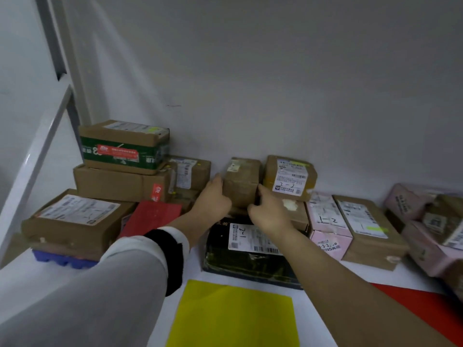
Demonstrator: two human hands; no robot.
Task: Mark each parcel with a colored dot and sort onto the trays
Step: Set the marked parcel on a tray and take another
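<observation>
Head view, widest first: white tabletop [22, 274] against a grey wall, crowded along the back with parcels. Nearest, a yellow sheet [233, 319] lying flat, with a red sheet [421, 306] at the right edge, probably the sorting spots. At the left, a stack of brown boxes [110, 184]; at the right, pink parcels [328, 221] and more brown ones. In the middle, a black parcel [250, 261] with a white label. Behind it, perched on a lower carton, the small brown box [241, 184], set between the stack and a labelled box [288, 179] just beside it. Left hand [213, 199] curled round its left side, right hand [268, 211] pinching its lower right corner, thumb up the edge; both gripping, seemingly not yet lifting. Likely trouble: dragging the labelled box off its perch when pulling out, being packed so close; slipping from a corner-only pinch on smooth tape; or brushing the stack with the left sleeve [125, 259].
</observation>
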